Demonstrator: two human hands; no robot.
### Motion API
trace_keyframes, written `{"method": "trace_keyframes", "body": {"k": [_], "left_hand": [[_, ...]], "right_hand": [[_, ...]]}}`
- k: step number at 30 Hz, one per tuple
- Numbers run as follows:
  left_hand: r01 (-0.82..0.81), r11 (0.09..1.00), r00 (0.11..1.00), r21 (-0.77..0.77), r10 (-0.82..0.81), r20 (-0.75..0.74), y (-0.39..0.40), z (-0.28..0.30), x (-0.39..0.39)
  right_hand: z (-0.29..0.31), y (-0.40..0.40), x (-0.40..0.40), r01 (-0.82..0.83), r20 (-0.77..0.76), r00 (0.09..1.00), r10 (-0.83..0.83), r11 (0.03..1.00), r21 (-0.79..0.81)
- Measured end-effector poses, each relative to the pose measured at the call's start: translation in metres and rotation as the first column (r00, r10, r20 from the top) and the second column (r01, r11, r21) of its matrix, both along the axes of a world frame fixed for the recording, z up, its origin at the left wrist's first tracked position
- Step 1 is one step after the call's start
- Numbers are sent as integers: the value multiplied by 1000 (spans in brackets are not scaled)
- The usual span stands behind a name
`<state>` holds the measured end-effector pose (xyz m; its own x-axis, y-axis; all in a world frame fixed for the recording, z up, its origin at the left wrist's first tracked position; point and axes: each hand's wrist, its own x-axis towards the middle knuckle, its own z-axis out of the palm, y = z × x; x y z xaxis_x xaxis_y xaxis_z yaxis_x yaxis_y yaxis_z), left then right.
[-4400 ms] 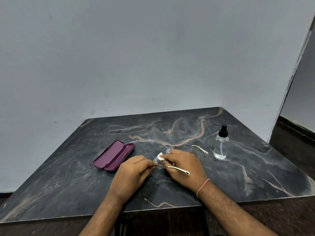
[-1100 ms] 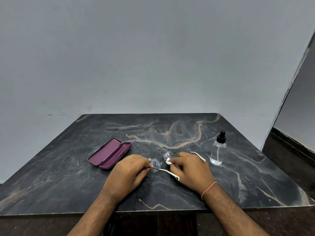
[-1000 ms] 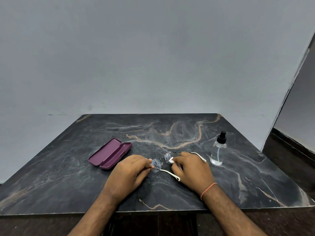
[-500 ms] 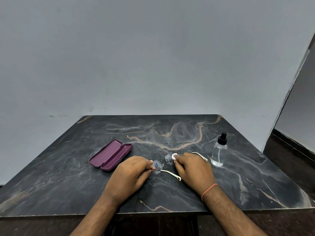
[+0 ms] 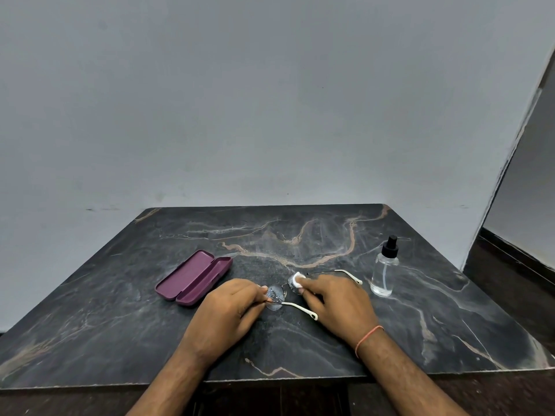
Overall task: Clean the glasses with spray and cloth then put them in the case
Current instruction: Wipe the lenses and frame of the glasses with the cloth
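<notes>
The rimless glasses with white temple tips lie low over the dark marble table, temples unfolded. My left hand pinches their left edge at the hinge. My right hand pinches a small white cloth against the right lens, which the cloth and fingers mostly hide. The maroon case lies open to the left of my hands. A clear spray bottle with a black nozzle stands upright to the right.
A grey wall stands behind the table. The table's right edge drops to a dark floor by a doorway. The near edge runs just under my wrists.
My right hand has slid the white cloth from the bridge area up and right across the right lens. My left hand keeps the same pinch. The camera has tilted slightly.
</notes>
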<state>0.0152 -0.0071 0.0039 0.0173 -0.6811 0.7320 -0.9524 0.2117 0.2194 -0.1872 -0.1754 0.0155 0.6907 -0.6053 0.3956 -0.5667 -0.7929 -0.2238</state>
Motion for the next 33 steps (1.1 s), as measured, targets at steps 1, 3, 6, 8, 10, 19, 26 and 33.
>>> {"method": "trace_keyframes", "body": {"k": [1,3,6,8,10,19,26,33], "left_hand": [[0,1000,1000,-4,0,2,0,0,0],[3,1000,1000,-3,-3,1,-1,-1,0],[5,1000,1000,7,-5,-1,-2,-3,1],[5,1000,1000,5,-5,5,-2,-4,3],[8,1000,1000,-1,-8,7,-2,-4,3],[5,1000,1000,2,-5,4,-2,-2,1],[2,1000,1000,-5,-1,13,-2,-3,1],[12,1000,1000,0,-12,10,-3,-3,1]], "right_hand": [[0,1,-1,-6,14,1000,6,1000,26],[-1,1,-1,17,48,999,-19,999,41],[-3,-2,0,74,54,996,-73,997,-23],[-2,-3,1,80,50,996,-78,996,-35],[-2,-3,2,47,33,998,-46,999,-21],[0,-1,1,-24,19,1000,24,1000,-11],[-2,-1,0,-51,2,999,51,999,-3],[-4,-5,0,26,14,1000,-26,999,-28]]}}
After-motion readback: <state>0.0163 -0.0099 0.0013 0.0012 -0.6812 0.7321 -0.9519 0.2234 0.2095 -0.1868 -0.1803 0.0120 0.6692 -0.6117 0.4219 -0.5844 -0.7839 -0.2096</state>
